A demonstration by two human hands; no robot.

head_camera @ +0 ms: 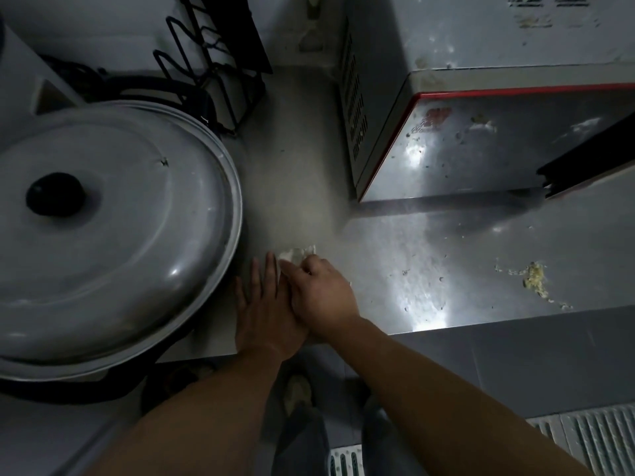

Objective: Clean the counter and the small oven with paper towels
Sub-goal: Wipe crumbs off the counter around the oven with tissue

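Observation:
My right hand (321,293) grips a crumpled, soiled paper towel (296,254) and presses it onto the steel counter (395,255) near its front edge. My left hand (264,310) lies flat on the counter just left of it, fingers straight, partly under my right hand. The small oven (464,80) stands at the back right, grey with a red-trimmed door (481,146) that hangs open and carries specks and smears. A yellowish food mess (534,281) sits on the counter to the right.
A large pot with a domed metal lid (110,228) and black knob fills the left. A black wire rack (213,60) stands at the back. The counter's front edge runs just below my hands; floor and my feet show beneath.

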